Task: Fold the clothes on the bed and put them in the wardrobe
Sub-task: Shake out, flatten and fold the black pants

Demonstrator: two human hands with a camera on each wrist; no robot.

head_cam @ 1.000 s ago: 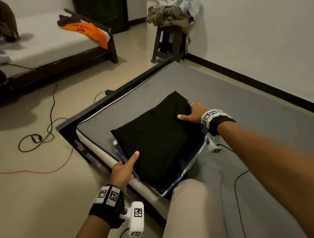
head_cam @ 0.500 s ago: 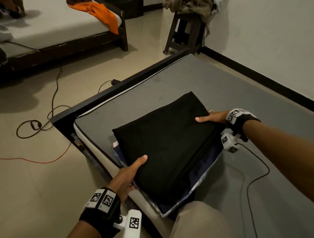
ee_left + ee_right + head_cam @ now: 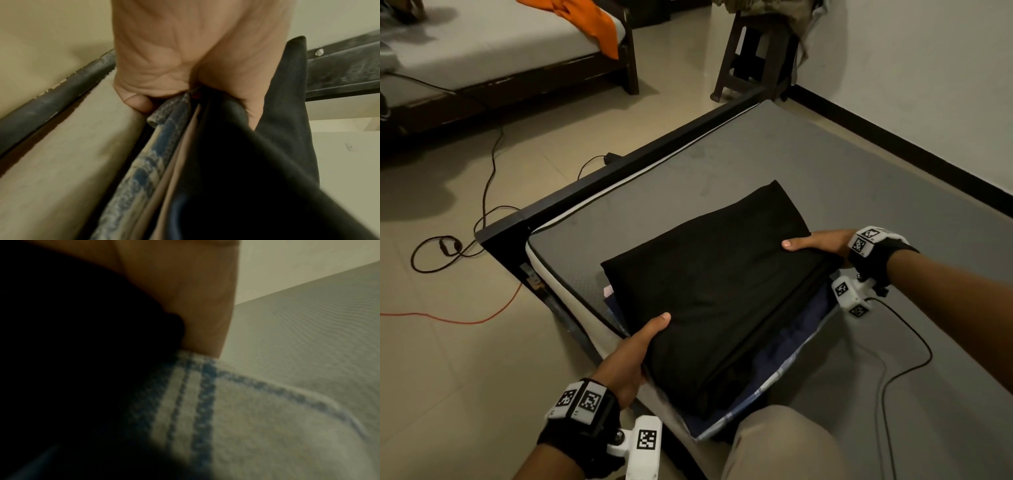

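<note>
On the floor at the far left lie a black cable (image 3: 448, 246) and an orange cable (image 3: 465, 320). The left hand (image 3: 631, 356) grasps the near-left edge of a stack of folded clothes (image 3: 709, 291), thumb flat on the black garment on top and the fingers curled under the lower layers; its wrist view shows a blue-checked cloth (image 3: 144, 162) pinched in the grip. The stack sits at the near-left corner of the grey mattress (image 3: 825, 164), overhanging its edge beside the dark bed frame (image 3: 619, 168). At the stack's right edge the right hand (image 3: 822, 241) grips it likewise, thumb on top; the fingers beneath are hidden. An orange garment (image 3: 589, 20) drapes over another bed behind, and a stool (image 3: 753, 51) heaped with clothes stands by the wall
</note>
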